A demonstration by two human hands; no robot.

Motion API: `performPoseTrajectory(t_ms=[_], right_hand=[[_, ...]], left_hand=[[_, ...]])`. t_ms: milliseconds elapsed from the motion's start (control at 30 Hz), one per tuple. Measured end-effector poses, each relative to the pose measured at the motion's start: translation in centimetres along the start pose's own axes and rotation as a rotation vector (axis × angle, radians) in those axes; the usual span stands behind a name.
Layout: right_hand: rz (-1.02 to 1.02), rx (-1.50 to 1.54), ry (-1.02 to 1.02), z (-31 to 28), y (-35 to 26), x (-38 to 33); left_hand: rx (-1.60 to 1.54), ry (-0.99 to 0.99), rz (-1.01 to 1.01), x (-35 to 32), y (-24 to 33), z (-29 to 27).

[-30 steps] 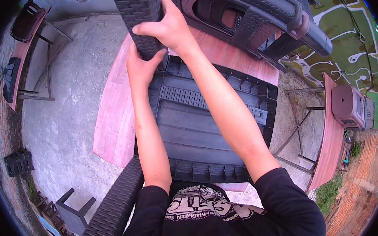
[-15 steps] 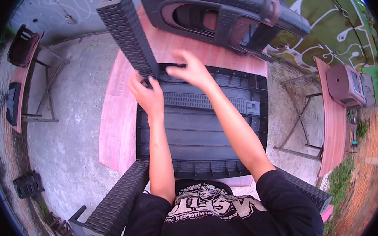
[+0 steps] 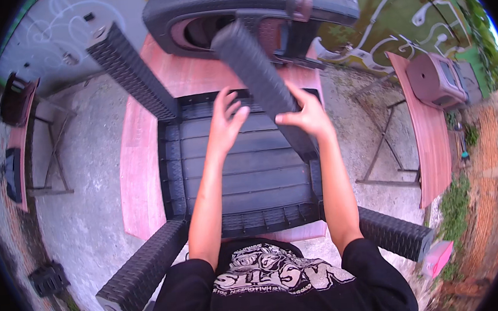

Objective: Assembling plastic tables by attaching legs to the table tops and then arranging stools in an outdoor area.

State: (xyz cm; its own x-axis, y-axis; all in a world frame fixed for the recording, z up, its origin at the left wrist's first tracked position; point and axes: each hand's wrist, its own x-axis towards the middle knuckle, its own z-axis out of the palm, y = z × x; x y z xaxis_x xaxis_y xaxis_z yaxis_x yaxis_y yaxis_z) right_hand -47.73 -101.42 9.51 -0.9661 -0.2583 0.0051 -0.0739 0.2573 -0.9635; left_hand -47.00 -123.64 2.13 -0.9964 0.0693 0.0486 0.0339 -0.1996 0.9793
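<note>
A dark grey plastic table leg (image 3: 258,74) with a woven pattern leans over the far right part of an upturned tabletop (image 3: 241,164). My right hand (image 3: 312,116) is closed around its middle. The leg's lower end is by the right rim, but I cannot tell whether it touches. To its left, my left hand (image 3: 227,122) is raised over the panel with its fingers apart and nothing in it. A matching leg (image 3: 133,71) stands at the far left corner. Other legs extend from the near left corner (image 3: 144,267) and the near right corner (image 3: 396,232).
The tabletop rests on a reddish wooden table (image 3: 141,180). Behind it is a large dark plastic chair (image 3: 238,6). Side tables stand at the left (image 3: 21,165) and right (image 3: 434,160); the right one carries a brown plastic box (image 3: 434,82). A pink object (image 3: 438,258) is beside the near right leg.
The loose leg, lying across the panel before, is now lifted and tilted in my right hand. My left hand has left the far left leg and moved right. The view has shifted.
</note>
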Motion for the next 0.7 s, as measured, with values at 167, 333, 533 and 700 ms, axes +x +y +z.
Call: performPoseTrajectory(t_ms=[167,333,533,700], right_hand=[[-0.193,0.512,0.053,-6.2,-4.7,3.0],[-0.415,0.645,0.16,-9.8,-6.5,3.4],[-0.519,0.411,0.351,-11.3,-8.3,2.9],[-0.391,0.029,0.803,-10.6,-8.6,5.6]], left_hand=[[-0.253,-0.574,-0.114,5.9,4.1,7.0],[-0.181,-0.729,0.054,8.8,7.6,11.5],[0.384,-0.404,0.188,8.6,8.8,16.7],[0.784,0.043,0.36,9.2,5.8,19.8]])
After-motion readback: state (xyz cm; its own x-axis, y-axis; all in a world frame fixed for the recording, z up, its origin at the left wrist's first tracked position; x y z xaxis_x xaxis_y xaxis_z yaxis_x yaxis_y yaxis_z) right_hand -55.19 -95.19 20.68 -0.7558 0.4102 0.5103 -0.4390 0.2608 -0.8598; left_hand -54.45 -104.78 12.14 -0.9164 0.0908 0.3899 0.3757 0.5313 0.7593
